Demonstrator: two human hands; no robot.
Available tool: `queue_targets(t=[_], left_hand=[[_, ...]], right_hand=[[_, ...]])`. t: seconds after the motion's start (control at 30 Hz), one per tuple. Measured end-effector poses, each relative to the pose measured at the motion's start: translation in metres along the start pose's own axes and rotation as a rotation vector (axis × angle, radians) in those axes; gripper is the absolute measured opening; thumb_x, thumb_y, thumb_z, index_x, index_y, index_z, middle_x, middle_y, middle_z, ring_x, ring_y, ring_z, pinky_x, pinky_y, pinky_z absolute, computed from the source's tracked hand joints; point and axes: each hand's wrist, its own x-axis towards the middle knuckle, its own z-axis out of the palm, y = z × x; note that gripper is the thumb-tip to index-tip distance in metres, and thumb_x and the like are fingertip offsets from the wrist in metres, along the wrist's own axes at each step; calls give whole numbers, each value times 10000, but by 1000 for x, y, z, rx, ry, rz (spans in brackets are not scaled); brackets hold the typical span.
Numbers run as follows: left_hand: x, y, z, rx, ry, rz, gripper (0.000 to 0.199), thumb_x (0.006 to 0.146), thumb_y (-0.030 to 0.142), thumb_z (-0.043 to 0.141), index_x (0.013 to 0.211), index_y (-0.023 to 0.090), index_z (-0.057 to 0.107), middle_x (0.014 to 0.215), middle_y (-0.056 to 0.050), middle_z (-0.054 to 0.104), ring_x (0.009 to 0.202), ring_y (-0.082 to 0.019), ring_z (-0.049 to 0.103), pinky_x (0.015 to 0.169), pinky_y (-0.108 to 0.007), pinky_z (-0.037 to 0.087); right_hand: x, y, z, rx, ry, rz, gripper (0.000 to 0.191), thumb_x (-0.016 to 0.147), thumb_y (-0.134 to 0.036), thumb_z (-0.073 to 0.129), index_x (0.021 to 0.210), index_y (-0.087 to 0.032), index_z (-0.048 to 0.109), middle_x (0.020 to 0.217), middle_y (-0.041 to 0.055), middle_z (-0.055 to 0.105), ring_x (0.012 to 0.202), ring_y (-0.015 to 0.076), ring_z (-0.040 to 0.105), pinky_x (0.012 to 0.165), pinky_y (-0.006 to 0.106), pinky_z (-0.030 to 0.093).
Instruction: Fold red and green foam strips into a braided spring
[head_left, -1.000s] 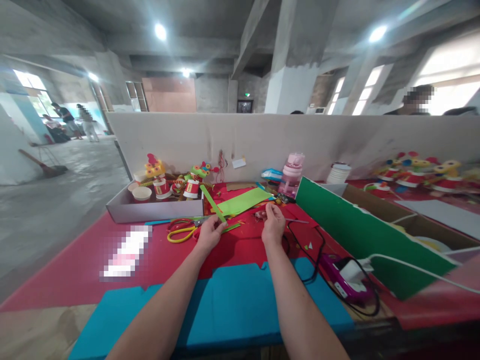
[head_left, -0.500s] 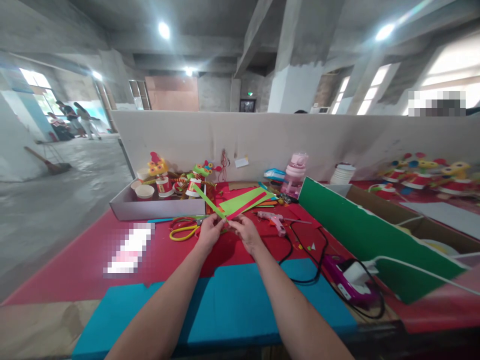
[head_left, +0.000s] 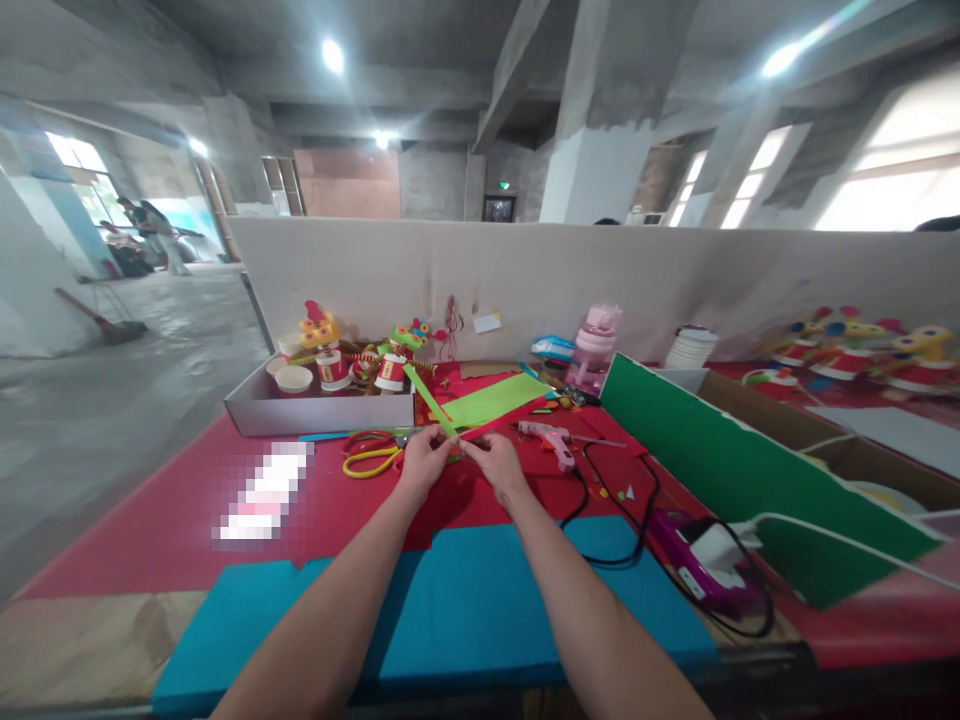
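L grip point(head_left: 424, 465) pinching green strip point(head_left: 429, 399) by near end, rest slanting twd worktop's point(head_left: 172, 520) far edge; R grip point(head_left: 495, 465), tips adj., pinching red strip point(head_left: 511, 418), slanting R.

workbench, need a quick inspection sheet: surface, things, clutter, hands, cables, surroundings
Surface: red cover, with a blue sheet along the near edge
Things: green strip and red strip in the hands; green sheet just beyond; glue gun lying to the right
Clutter: scissors to the left; small scraps right of the glue gun
Hands: left hand pinches the green strip, right hand the red strip; fingertips close together
Cables: black cable loops loosely near the power strip; white cable crosses in front of the green box
Surroundings: white partition behind; box with cups and figures at far left; people in the background
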Motion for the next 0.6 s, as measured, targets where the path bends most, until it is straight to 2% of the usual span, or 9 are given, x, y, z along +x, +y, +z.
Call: queue_targets(t=[0.17, 0.3, 0.47, 0.6], left_hand=[[-2, 5, 0, -182, -19, -75, 300, 735, 452, 604, 658, 169, 546, 550, 24, 498, 511, -101, 423, 502, -228, 324], [-2, 7, 2, -253, -25, -116, 316, 719, 475, 621, 728, 160, 595, 574, 20, 525, 512, -99, 438, 499, -227, 338], [-2, 4, 3, -200, -59, -94, 295, 673, 439, 679, 717, 159, 595, 588, 17, 552, 538, -106, 471, 527, -228, 373], [-2, 2, 2, -132, -36, -68, 246, 694, 392, 658, 671, 158, 586, 569, 20, 534, 539, -103, 456, 529, -223, 365]], right_hand=[[-1, 0, 3, 143, 17, 131, 252, 541, -386, 783, 625, -162, 704, 595, 40, 693, 564, 181, 631, 606, 299, 504], [0, 2, 5, 315, 55, 155, 288, 506, -385, 808, 641, -157, 694, 579, 19, 670, 557, 159, 618, 652, 308, 529], [-4, -3, 8, 370, 35, 139, 300, 505, -381, 811, 668, -157, 696, 637, 25, 687, 601, 166, 631, 683, 321, 541], [-6, -5, 8, 286, 20, 162, 294, 548, -405, 789, 665, -150, 700, 604, 31, 676, 602, 170, 635, 661, 303, 532]])
